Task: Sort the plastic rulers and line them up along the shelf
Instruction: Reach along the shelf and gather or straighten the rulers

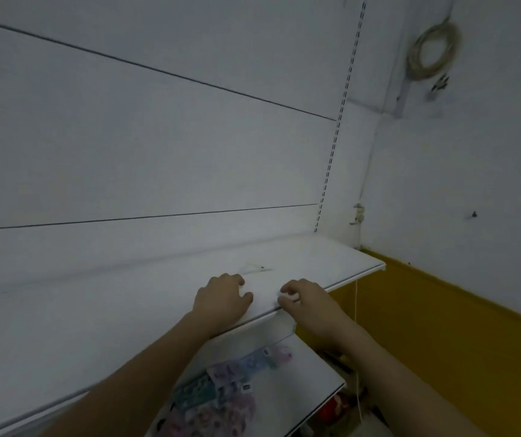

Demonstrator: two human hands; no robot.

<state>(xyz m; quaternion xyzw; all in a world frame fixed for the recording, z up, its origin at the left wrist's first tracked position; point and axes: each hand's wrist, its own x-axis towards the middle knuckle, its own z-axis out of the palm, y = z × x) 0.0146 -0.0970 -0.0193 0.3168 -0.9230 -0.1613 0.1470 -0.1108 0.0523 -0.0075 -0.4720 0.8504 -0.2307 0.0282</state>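
Note:
A white shelf (95,326) runs across the view at chest height. A faint clear plastic ruler, triangle-shaped (257,268), lies flat on it just beyond my hands. My left hand (221,299) rests on the shelf with its fingers curled down; whatever is under them is hidden. My right hand (308,302) is at the shelf's front edge, thumb and fingers pinched on a small pale piece (288,297) that looks like the end of a clear ruler. The two hands are a short gap apart.
A lower white shelf (300,389) carries colourful patterned packs (221,392). The white back panel has a slotted upright (336,130). To the right are a yellow wall band (442,326), a hanging string (356,310) and a coiled cable (435,52) on the wall.

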